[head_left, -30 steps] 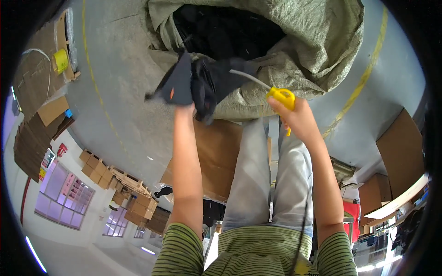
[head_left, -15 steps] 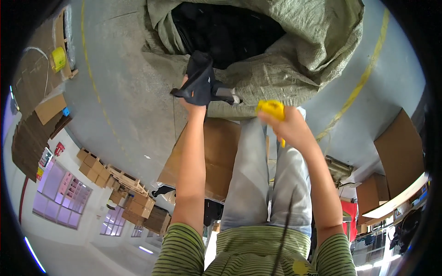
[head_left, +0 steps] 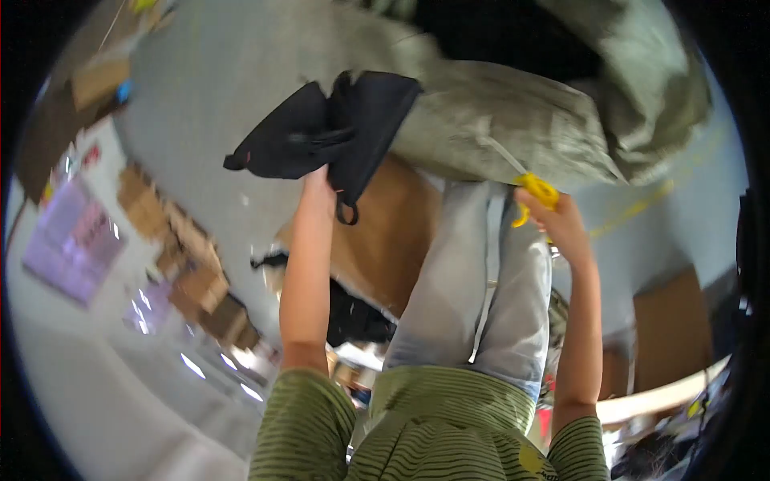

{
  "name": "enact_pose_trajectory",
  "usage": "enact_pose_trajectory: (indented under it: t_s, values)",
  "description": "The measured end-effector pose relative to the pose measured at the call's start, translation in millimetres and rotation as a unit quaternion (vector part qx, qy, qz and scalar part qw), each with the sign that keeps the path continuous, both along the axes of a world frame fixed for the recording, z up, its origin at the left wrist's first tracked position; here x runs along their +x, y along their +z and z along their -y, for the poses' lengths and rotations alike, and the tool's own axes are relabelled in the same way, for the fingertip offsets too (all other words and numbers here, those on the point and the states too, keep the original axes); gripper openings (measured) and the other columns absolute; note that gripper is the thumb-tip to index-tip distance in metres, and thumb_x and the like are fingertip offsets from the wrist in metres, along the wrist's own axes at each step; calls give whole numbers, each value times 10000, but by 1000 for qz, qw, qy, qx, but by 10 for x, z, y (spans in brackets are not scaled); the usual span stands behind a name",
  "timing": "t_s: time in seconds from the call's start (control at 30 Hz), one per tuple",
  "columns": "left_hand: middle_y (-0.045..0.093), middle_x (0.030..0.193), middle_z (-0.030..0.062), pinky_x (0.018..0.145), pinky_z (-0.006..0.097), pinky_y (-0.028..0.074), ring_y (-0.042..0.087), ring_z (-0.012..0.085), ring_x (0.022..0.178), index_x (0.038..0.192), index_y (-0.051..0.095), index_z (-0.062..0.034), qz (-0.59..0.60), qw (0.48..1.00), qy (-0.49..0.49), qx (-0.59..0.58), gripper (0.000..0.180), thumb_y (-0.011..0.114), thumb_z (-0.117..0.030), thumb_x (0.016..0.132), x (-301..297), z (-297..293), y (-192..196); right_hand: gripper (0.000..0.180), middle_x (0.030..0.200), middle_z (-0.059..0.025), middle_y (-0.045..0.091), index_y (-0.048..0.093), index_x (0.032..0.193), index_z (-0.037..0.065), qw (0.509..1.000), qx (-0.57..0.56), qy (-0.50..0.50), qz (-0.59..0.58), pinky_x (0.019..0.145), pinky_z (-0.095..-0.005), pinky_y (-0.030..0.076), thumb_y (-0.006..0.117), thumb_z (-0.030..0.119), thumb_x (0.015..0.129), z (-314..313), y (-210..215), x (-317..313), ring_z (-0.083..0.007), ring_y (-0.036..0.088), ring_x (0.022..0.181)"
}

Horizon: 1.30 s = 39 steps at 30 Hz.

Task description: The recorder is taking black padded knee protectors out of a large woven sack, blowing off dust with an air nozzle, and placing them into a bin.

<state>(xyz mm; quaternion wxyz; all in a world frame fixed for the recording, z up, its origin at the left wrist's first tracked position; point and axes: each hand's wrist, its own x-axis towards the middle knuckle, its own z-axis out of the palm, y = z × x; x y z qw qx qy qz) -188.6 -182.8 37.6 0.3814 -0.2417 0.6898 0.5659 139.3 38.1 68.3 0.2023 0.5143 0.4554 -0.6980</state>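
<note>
- Grey concrete floor [head_left: 208, 96] fills the view, with yellow lines painted on it and cardboard boxes [head_left: 172, 248] stacked toward the left edge.
- Nearest, a green striped shirt and pale grey trousers; both bare forearms reach up from them.
- Left hand [head_left: 319, 183] is clamped on a black garment [head_left: 329, 128], which now hangs clear of the sack, lifted out to the left; half a second ago it was lower, against the sack's mouth.
- Right hand [head_left: 561, 220] is closed around yellow-handled scissors [head_left: 536, 192], now drawn a little further right and apart from the garment; whether the blades are open I cannot tell.
- Behind the hands, a large olive woven sack [head_left: 513, 128] lies open, dark clothing showing inside.
- A brown cardboard sheet [head_left: 393, 232] lies under the legs; nothing blocks either hand.
</note>
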Motion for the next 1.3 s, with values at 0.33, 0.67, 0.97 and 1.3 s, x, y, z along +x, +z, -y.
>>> enact_pose_trajectory:
  t_s: [0.33,0.67,0.97,1.3]
  values:
    - [519,1184,112,963,387,395,502,254,1083,1221,453,-38,-221,939,252,-82,462,597,-284,857,779,3164,2094,359,614,-8,588,622,743,54,964,-87,236,-88,487,-206,374,673,405,798,865,218,-1106,-65,511,512]
    - [296,1371,254,1010,462,299,292,395,1272,1386,265,-82,-143,823,72,-545,877,692,-486,736,2252,3614,1571,319,680,0,595,641,983,46,938,-51,339,-52,518,-184,367,613,340,861,1326,65,-1382,-38,487,573]
    - [144,1386,363,1021,535,277,255,538,1241,1446,6,-258,92,810,81,-574,1144,692,-645,616,3245,4632,599,290,696,9,598,644,1009,44,959,-56,273,-43,521,-171,372,608,298,873,1404,-48,-1542,-30,486,580]
    - [403,1314,179,998,399,342,418,296,1181,1208,427,14,-311,825,8,-471,454,621,-123,821,1665,2806,1618,391,626,-29,615,650,755,28,989,41,135,51,487,-209,433,675,416,789,624,-73,-1011,-82,557,527]
